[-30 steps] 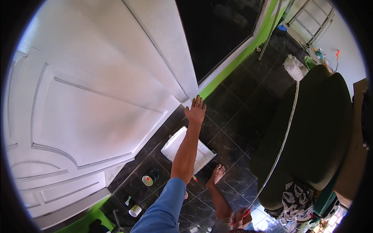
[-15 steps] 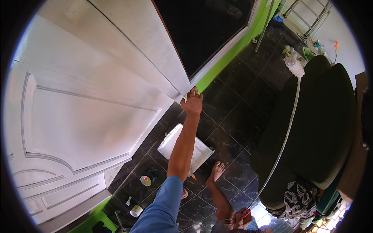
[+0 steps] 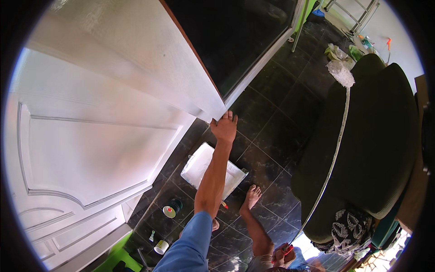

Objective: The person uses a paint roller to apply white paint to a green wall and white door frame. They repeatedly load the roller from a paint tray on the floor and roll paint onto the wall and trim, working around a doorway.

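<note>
My left hand (image 3: pixel 223 127) reaches up to the lower corner of a white door leaf (image 3: pixel 190 77), fingers bent at its edge beside a dark glass pane (image 3: pixel 231 36). The panelled white door (image 3: pixel 90 149) is at left. My right hand (image 3: pixel 283 256), at the bottom, is closed on the red grip of a long pole (image 3: pixel 337 149), which carries a fluffy white roller (image 3: pixel 340 72) at its far end. Below my left arm lies a white paint tray (image 3: pixel 197 163) on dark tiles, with a brush (image 3: pixel 224 204) beside it, partly hidden. My bare foot (image 3: pixel 251 197) is near the tray.
A dark green sofa (image 3: pixel 358 158) with patterned cloth (image 3: pixel 346 226) fills the right, beside a cardboard sheet (image 3: pixel 408 199). An aluminium ladder (image 3: pixel 358 13) is at far top right. A dark can (image 3: pixel 173 207), a white pot (image 3: pixel 161 247) and a small brush (image 3: pixel 152 235) stand or lie bottom left.
My left hand has gone from outstretched fingers to bent ones at the door leaf's edge. The leaf has shifted, hiding more green wall. The roller head sits slightly higher in view.
</note>
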A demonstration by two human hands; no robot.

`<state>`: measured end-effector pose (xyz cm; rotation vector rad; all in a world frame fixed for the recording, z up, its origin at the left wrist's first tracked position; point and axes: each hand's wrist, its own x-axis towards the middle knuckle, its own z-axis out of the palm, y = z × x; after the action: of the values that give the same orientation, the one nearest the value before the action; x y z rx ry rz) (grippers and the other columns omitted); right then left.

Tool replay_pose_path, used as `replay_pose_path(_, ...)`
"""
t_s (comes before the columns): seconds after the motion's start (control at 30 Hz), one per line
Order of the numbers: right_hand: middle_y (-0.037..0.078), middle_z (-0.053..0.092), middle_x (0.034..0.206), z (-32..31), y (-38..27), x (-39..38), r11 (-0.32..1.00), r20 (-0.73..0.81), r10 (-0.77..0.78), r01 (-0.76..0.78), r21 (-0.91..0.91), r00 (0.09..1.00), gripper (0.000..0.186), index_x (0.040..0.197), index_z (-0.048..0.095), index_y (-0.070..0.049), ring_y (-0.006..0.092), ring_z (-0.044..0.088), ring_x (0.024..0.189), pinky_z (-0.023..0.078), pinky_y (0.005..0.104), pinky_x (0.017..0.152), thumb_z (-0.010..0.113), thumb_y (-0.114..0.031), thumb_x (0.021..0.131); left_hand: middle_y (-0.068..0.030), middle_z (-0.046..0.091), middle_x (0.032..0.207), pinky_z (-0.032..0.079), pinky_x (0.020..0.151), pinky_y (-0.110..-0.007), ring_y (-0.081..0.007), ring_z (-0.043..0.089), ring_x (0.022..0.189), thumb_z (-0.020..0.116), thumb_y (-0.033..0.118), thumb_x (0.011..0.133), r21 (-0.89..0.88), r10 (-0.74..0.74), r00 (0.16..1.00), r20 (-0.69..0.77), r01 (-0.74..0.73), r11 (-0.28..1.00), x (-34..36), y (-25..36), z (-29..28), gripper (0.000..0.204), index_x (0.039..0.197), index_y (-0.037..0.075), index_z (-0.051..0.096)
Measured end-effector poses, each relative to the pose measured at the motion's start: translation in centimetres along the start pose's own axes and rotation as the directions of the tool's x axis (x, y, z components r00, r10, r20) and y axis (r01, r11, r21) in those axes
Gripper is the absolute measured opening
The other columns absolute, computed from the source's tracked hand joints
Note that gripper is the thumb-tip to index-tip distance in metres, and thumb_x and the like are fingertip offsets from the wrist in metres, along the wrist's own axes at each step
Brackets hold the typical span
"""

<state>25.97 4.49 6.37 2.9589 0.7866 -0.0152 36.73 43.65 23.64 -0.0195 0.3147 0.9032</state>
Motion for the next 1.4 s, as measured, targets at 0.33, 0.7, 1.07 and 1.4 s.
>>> replay_pose_path(0.33,0.010,0.061,0.094,-0.1,1.4,-0.3,0.999,0.056,0.022,-0.024,0.030,0.998,0.010,0.099,0.054,-0.010,0.0259,0.063,0.091,0.051,0.0427,0.081,0.046,-0.016,0.098,-0.0052,0.055,0.139,0.039,0.111,-0.036,-0.0196,0.051,0.128,0.048,0.043,0.102,0.734,0.022,0.985,-0.172,0.114,0.670,0.0,9.0,12.5,0.053,0.142,0.008,0.047)
replay_pose_path(0.7,0.012,0.061,0.098,-6.1,0.9,-1.0,0.976,-0.145,-0.088,0.114,0.187,0.986,0.010,0.099,0.057,-0.011,0.0274,0.062,0.094,0.050,0.0412,0.085,0.049,-0.017,0.097,-0.0122,0.041,0.151,0.028,0.117,-0.036,-0.0224,0.037,0.138,0.038,0.042,0.105,0.927,-0.232,0.966,0.112,-0.186,-0.327,-3.4,15.9,12.4,0.060,0.149,0.000,0.038)
replay_pose_path(1.07,0.007,0.061,0.084,-43.2,11.7,-3.1,0.266,0.338,-0.090,-0.304,0.915,0.937,0.025,0.096,0.058,-0.006,0.0179,0.059,0.075,0.048,0.0334,0.067,0.063,-0.030,0.089,-0.0193,0.044,0.151,0.033,0.115,-0.037,-0.0306,0.042,0.139,0.056,0.039,0.092,0.657,-0.337,0.930,-0.149,-0.161,-0.736,-8.5,14.0,44.7,0.066,0.145,0.001,0.045)
replay_pose_path(1.4,0.001,0.053,0.056,-66.3,16.5,-1.1,-0.118,0.241,0.083,-0.230,0.966,0.967,0.051,0.087,0.057,-0.003,0.0067,0.045,0.041,0.034,0.0226,0.038,0.075,-0.050,0.080,-0.0159,0.037,0.157,0.027,0.119,-0.035,-0.0276,0.033,0.145,0.063,0.053,0.088,0.687,-0.262,0.955,-0.140,-0.097,-0.720,-7.5,16.9,42.7,0.078,0.149,0.009,0.042)
